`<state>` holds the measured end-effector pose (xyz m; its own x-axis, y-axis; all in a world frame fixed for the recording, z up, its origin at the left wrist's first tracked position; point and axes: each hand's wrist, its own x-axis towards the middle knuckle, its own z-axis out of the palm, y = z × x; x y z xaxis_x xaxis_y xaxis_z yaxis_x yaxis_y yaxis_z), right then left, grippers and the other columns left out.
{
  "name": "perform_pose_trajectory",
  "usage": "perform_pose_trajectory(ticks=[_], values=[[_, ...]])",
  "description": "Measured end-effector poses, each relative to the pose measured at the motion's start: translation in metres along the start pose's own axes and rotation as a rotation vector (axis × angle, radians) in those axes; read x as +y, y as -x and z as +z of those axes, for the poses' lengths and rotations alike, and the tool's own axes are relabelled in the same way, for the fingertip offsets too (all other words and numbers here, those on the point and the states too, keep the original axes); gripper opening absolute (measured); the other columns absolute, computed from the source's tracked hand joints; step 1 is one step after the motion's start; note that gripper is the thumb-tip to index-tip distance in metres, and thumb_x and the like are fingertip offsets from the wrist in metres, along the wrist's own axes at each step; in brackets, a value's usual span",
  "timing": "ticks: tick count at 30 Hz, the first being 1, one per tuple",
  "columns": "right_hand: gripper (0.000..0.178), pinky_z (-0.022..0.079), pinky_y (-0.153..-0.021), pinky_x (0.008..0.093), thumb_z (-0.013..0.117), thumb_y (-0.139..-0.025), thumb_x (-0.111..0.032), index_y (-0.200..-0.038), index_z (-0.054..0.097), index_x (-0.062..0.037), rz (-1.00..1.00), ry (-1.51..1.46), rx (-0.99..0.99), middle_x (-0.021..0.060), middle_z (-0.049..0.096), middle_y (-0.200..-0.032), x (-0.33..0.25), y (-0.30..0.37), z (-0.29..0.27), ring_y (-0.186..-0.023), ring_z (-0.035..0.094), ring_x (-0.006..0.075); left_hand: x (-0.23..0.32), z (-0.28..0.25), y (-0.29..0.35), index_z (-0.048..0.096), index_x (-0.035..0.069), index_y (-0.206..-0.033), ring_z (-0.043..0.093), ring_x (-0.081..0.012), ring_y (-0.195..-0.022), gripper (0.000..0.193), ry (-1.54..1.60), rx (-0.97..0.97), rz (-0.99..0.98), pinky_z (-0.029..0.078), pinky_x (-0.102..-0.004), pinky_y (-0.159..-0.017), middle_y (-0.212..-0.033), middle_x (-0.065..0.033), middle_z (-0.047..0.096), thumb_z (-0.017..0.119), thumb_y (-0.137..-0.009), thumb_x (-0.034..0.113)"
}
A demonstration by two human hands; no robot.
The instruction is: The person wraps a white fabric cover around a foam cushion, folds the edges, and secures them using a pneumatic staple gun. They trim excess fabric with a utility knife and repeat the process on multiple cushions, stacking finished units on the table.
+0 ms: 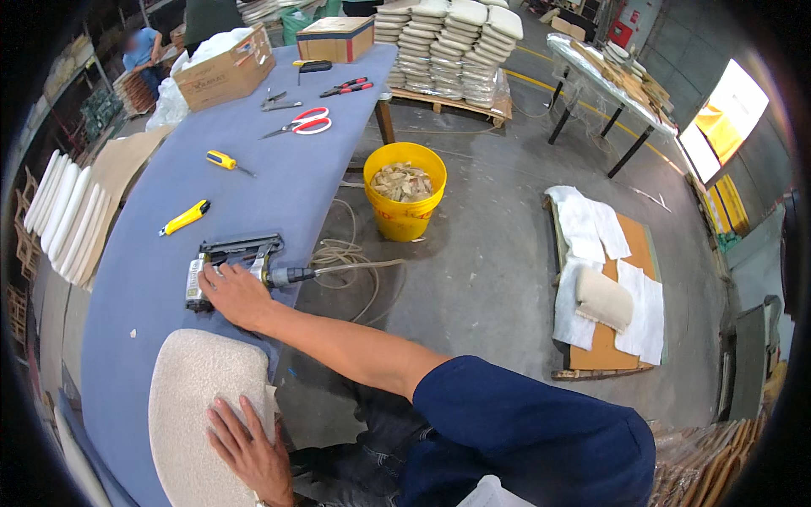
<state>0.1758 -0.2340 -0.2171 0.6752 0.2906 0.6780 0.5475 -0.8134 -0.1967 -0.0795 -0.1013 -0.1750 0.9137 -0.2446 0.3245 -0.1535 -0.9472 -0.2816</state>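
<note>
My left hand (253, 456) lies flat, fingers spread, on a cream, fleecy padded seat cushion (190, 380) at the table's near end. Stretched across from the right, my right hand (235, 294) has its fingers curled over a silver and black pneumatic staple gun (200, 272). The gun rests on its side on the blue-covered table (144, 279), just beyond the cushion. An air hose (342, 253) runs from its fitting over the table's right edge and coils down towards the floor. My right palm hides part of the gun's body.
Farther up the table are a yellow utility knife (186, 217), a screwdriver (222, 160), red-handled scissors (300, 125), pliers (346, 88) and cardboard boxes (228, 72). A yellow bucket of scraps (405, 207) stands right of the table. White padding pieces (640, 304) lie on a low pallet.
</note>
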Motion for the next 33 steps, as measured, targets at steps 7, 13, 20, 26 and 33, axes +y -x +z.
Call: perform_pose_trajectory(ticks=[7,13,20,26,33], values=[[0.044,0.051,-0.088,0.0395,0.06,-0.089,-0.014,-0.129,0.06,0.0029,-0.006,-0.005,-0.032,0.0208,0.061,-0.134,-0.002,0.003,-0.001,-0.106,0.062,0.0285,-0.1,-0.03,-0.052,0.046,0.007,-0.154,0.046,-0.0388,-0.142,0.084,0.128,-0.22,-0.258,0.035,-0.0537,-0.117,-0.155,-0.0199,0.049,0.08,-0.08,0.027],[0.042,0.053,-0.083,0.0395,0.058,-0.09,-0.014,-0.128,0.059,0.0038,-0.003,-0.019,0.002,0.0187,0.063,-0.126,0.001,0.0,0.001,-0.101,0.065,0.0277,-0.052,-0.001,-0.042,0.037,0.001,-0.157,0.037,-0.0425,-0.148,0.091,0.048,-0.183,-0.077,0.032,-0.0521,-0.119,-0.159,-0.0265,0.038,0.081,-0.082,0.028],[0.04,0.051,-0.086,0.0514,0.052,-0.098,-0.023,-0.127,0.059,0.0046,0.053,-0.127,-0.022,0.0189,0.07,-0.104,-0.007,-0.005,0.014,-0.097,0.067,0.0349,-0.034,-0.047,-0.035,0.053,0.006,-0.148,0.042,-0.0398,-0.146,0.065,0.795,-0.015,-0.173,0.033,-0.0482,-0.12,-0.156,-0.0226,0.046,0.073,-0.091,0.027],[0.042,0.053,-0.09,0.0467,0.051,-0.095,-0.013,-0.135,0.057,-0.0013,-0.048,0.008,-0.182,0.0144,0.062,-0.132,-0.004,-0.008,-0.009,-0.106,0.064,0.0335,0.02,-0.131,-0.016,0.069,-0.007,-0.127,0.064,-0.0377,-0.125,0.057,1.966,0.211,0.316,0.039,-0.0521,-0.113,-0.128,-0.0231,0.069,0.063,-0.1,0.043],[0.046,0.052,-0.095,0.0451,0.06,-0.098,-0.018,-0.142,0.052,-0.0095,-0.099,0.069,-0.21,0.0086,0.056,-0.146,0.005,-0.006,-0.01,-0.118,0.062,0.0321,0.039,-0.137,-0.006,0.076,-0.005,-0.107,0.073,-0.0317,-0.098,0.032,1.915,0.712,0.616,0.052,-0.0465,-0.09,-0.112,-0.0207,0.076,0.072,-0.097,0.024]])
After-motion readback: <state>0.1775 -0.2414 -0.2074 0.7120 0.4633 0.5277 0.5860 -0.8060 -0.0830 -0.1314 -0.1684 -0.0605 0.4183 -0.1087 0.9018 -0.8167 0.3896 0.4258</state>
